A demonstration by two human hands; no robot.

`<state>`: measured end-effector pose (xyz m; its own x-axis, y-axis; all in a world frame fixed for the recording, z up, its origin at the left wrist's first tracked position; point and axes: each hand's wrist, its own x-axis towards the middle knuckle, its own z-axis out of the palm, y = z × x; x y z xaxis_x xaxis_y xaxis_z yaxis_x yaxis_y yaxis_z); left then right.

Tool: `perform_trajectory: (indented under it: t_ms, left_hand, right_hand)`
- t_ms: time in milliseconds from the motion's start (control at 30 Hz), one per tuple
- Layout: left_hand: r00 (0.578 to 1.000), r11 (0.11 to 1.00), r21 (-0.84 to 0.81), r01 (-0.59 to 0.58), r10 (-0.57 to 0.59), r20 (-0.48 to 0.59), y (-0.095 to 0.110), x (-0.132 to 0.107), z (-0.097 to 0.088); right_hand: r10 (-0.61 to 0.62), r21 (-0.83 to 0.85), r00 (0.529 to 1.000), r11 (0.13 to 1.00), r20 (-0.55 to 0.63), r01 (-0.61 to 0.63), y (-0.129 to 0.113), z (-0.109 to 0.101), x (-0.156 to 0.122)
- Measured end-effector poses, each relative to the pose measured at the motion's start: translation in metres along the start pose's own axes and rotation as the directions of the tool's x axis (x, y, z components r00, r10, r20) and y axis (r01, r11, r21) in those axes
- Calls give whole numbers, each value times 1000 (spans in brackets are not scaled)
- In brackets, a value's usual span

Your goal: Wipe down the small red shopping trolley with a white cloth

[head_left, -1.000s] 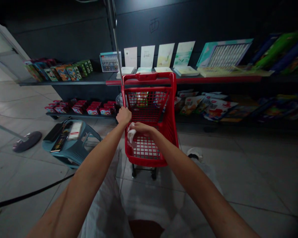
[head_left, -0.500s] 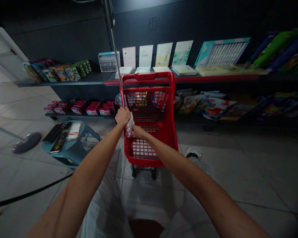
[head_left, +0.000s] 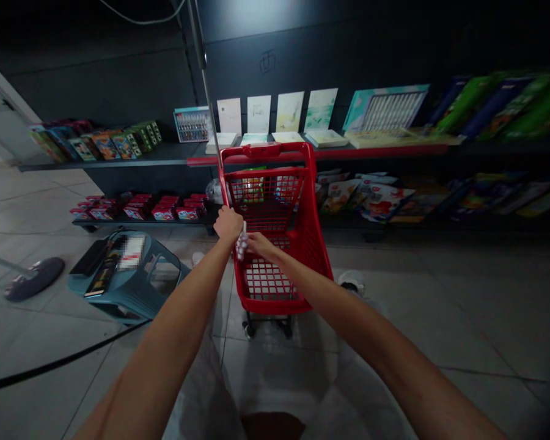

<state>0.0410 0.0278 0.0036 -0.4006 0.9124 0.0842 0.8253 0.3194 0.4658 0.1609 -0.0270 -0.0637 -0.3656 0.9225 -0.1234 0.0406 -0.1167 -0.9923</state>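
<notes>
A small red shopping cart (head_left: 312, 244) stands upright on the floor in front of me, its handle end toward the shelves. My left hand (head_left: 229, 223) is closed on the cart's left side rim, about halfway along. Just inside that rim, my right hand (head_left: 259, 245) is closed on a crumpled white cloth (head_left: 242, 243) with darker spots. The cloth lies against the inner face of the cart's left wall, right beside my left hand. My right fingertips are partly hidden by the cloth.
A blue-grey plastic stool (head_left: 153, 263) with dark flat items on it stands at left, near a round stand base (head_left: 39, 278). Behind the cart, a dark shelf (head_left: 165, 154) carries books (head_left: 289, 115), small boxes (head_left: 105, 146) and snack bags (head_left: 378, 198). A thin pole (head_left: 209, 104) rises behind the cart.
The view has shifted a little, so the shelves and stool sit lower and further left. My right hand and the cloth have moved slightly along the left wall; my left hand stays on the rim.
</notes>
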Motion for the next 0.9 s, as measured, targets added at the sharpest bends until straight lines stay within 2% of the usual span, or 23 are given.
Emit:
perform_trajectory:
  t_ms: [133, 233, 300, 367, 433, 500, 567, 600, 633, 667, 700, 733, 767, 800, 833, 900]
  left_hand:
    - [1000, 1000, 4, -14, 14, 2, 2, -5, 2]
    - [1000, 1000, -7, -26, 26, -9, 0, -5, 5]
    - [999, 999, -19, -28, 28, -17, -1, -5, 7]
    - [999, 999, -28, -33, 32, -22, -2, -5, 8]
    - [999, 999, -34, -37, 36, -26, -2, -6, 8]
    - [999, 999, -40, -36, 34, -31, -1, -7, 7]
    - [999, 999, -44, -32, 30, -37, -1, -8, 6]
    - [999, 999, -43, -30, 28, -37, -1, -8, 5]
    - [999, 999, -42, -29, 27, -36, 0, -8, 5]
    - [999, 999, -39, -28, 27, -36, 0, -8, 5]
    - [999, 999, -37, -27, 26, -36, 0, -8, 6]
    - [999, 999, -34, -28, 26, -39, 0, -8, 6]
    - [999, 999, -32, -30, 29, -43, 0, -8, 6]
    - [998, 999, -30, -34, 32, -45, 0, -8, 6]
    - [998, 999, -28, -37, 35, -45, 0, -7, 6]
    - [998, 999, -22, -43, 42, -42, 0, -7, 7]
  right_hand:
    - [-64, 50, 982, 996, -176, 74, -8, -13, 32]
    - [-81, 97, 918, 987, -388, 128, -12, -34, 41]
    - [-46, 118, 881, 986, -472, 115, -20, -51, 42]
    - [-8, 146, 894, 986, -448, 82, -34, -70, 42]
    - [2, 183, 930, 981, -367, 70, -52, -86, 44]
    - [7, 144, 954, 989, -299, 38, -68, -99, 48]
    - [-27, -51, 937, 999, -348, 10, -81, -107, 53]
    - [-90, -220, 911, 975, -402, 0, -85, -111, 56]
    - [-198, -424, 876, 906, -439, -8, -88, -115, 57]
    - [-329, -633, 845, 774, -421, -14, -90, -119, 58]
    - [-442, -812, 836, 584, -326, -8, -91, -124, 57]
    - [-495, -932, 850, 363, -179, 15, -92, -129, 55]
    - [-468, -987, 883, 155, -32, 47, -91, -135, 52]
    - [-374, -998, 925, -6, 64, 67, -90, -140, 49]
    - [-247, -991, 964, -113, 95, 69, -87, -144, 45]
    - [-20, -978, 1000, -207, 3, -1, -78, -147, 38]
